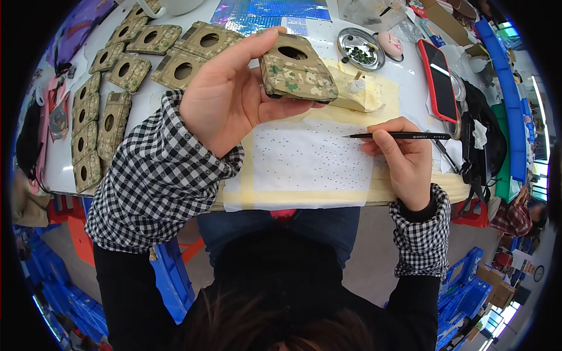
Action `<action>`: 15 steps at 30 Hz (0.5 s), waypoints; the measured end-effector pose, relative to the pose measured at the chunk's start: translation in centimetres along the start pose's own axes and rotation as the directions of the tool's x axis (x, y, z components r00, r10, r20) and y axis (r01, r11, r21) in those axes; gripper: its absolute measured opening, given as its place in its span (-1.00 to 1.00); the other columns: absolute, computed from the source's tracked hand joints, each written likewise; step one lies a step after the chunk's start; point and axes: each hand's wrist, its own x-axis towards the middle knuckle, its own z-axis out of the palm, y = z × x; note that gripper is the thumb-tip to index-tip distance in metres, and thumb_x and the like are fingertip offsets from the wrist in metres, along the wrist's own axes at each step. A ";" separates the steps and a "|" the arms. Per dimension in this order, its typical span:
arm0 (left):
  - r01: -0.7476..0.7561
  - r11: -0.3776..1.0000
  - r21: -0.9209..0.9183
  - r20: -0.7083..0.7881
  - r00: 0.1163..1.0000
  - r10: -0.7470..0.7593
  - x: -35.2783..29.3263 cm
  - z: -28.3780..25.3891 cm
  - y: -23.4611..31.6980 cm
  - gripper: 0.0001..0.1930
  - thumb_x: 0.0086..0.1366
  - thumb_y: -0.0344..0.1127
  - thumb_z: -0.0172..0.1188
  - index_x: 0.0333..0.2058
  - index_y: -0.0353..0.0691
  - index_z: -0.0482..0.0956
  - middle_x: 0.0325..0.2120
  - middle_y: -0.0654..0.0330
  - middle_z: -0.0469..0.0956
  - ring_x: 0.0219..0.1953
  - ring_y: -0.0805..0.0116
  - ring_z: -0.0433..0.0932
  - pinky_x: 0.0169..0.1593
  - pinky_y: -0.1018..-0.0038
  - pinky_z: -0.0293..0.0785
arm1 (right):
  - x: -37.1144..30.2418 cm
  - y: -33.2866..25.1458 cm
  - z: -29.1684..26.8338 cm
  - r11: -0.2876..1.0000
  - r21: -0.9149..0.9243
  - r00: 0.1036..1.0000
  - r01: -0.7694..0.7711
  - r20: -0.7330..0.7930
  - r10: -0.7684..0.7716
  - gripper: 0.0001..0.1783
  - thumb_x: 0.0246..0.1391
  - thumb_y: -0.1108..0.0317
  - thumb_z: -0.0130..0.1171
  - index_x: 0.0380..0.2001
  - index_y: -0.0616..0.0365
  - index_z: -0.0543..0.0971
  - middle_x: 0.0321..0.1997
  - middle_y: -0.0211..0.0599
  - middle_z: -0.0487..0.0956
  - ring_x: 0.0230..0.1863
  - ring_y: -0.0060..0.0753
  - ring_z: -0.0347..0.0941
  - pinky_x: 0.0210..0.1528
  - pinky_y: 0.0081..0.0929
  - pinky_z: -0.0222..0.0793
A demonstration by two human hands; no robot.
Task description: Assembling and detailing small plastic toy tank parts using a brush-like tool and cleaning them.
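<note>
Raised over the table, my left hand point(225, 96) grips a flat camouflage-patterned case point(298, 77) with a round hole in its upper face. Its fingers wrap under the case and the thumb lies along the far edge. To the right, my right hand point(404, 161) pinches a thin black paintbrush point(404, 136), its fine tip pointing left. The brush tip is apart from the case, above a white sheet point(298, 169) dotted with many tiny specks. Yellowish tape frames the sheet. Behind it sits a tape-covered block point(363, 96) with a small white cap on top.
Several similar camouflage cases point(123, 69) fill the table's left side. Behind the sheet are a round metal dish point(358, 50) with dark green bits and a pink egg-shaped item point(390, 44). A red-cased phone point(438, 79) and a black bag point(483, 137) lie on the right.
</note>
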 end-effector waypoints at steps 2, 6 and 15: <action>0.001 1.000 0.000 0.006 1.000 -0.001 0.0 -0.1 0.0 -0.48 0.38 -0.06 -0.27 0.13 -0.37 0.17 -0.03 -0.21 0.38 -0.11 0.03 0.53 -0.16 0.48 0.61 | 0.0 0.1 0.0 1.000 0.008 1.000 -0.002 -0.001 0.002 -0.85 0.13 0.43 0.08 -0.32 0.34 0.49 -0.42 -0.29 0.55 -0.40 -0.60 0.49 -0.29 -0.71 0.40; 0.004 1.000 0.002 -0.001 1.000 -0.004 0.1 -0.1 0.0 -0.48 0.37 -0.07 -0.26 0.13 -0.37 0.17 -0.03 -0.21 0.38 -0.11 0.02 0.53 -0.17 0.48 0.61 | -0.1 0.0 -0.1 1.000 0.008 1.000 -0.003 -0.018 0.003 -0.85 0.13 0.44 0.08 -0.32 0.34 0.49 -0.41 -0.28 0.55 -0.40 -0.60 0.49 -0.28 -0.71 0.40; 0.002 1.000 -0.016 -0.017 1.000 -0.002 0.0 0.1 0.1 -0.53 0.37 -0.07 -0.24 0.15 -0.19 0.15 -0.04 -0.21 0.39 -0.13 0.02 0.54 -0.21 0.47 0.62 | -2.0 -2.9 -0.1 0.087 -0.652 0.484 0.753 0.461 -0.744 -0.76 -0.11 0.44 0.29 -0.34 0.24 0.51 -0.33 -0.16 0.58 -0.38 -0.31 0.55 -0.41 -0.51 0.51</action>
